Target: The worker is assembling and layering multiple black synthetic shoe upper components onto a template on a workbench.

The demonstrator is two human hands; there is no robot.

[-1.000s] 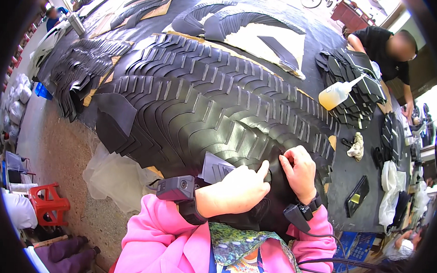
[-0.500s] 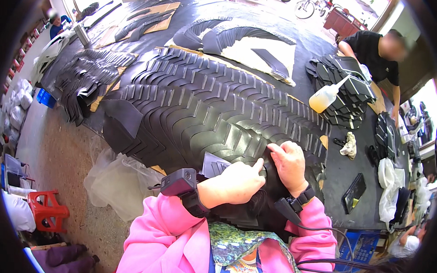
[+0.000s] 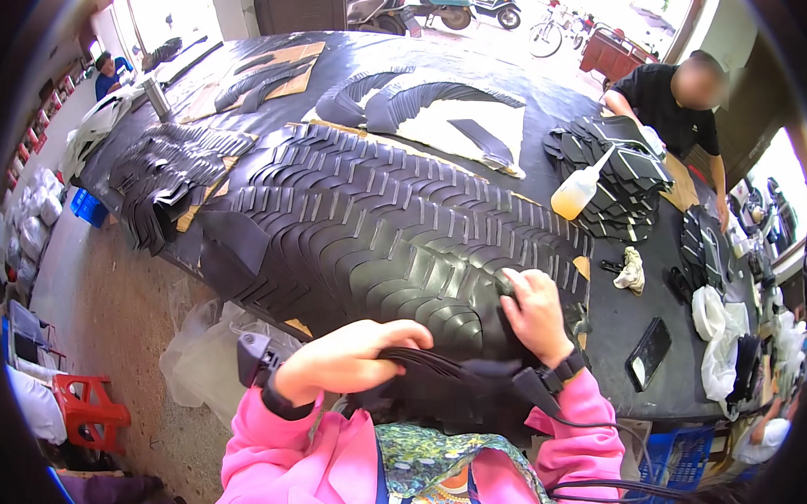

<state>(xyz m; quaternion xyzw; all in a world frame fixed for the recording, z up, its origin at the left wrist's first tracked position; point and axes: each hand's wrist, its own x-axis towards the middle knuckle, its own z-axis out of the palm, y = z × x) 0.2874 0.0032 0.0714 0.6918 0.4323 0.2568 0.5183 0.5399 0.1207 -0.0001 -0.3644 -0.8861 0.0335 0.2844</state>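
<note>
Overlapping black leather-like pieces [image 3: 403, 270], each with a pale-edged straight strip, lie fanned in long rows on the dark table. My left hand [image 3: 351, 355] is closed around the edge of a stack of thin black pieces [image 3: 444, 364], held low over the table's near side. At the near right end of the closest row, my right hand [image 3: 538, 317] is closed with bent fingers on the edge of a black piece [image 3: 490, 304]. Its fingertips are partly hidden against the dark material.
A yellow-filled squeeze bottle [image 3: 575, 196] stands by a pile of black pieces [image 3: 615, 162] at the right, where another person [image 3: 684, 120] leans in. A dark phone-like slab [image 3: 649, 354] and a crumpled cloth [image 3: 631, 271] lie nearer. A red stool [image 3: 91, 410] stands left.
My left hand has moved left and down from beside my right hand, and the stack in it now shows. My right hand stays at the row's end. The view has tilted up slightly.
</note>
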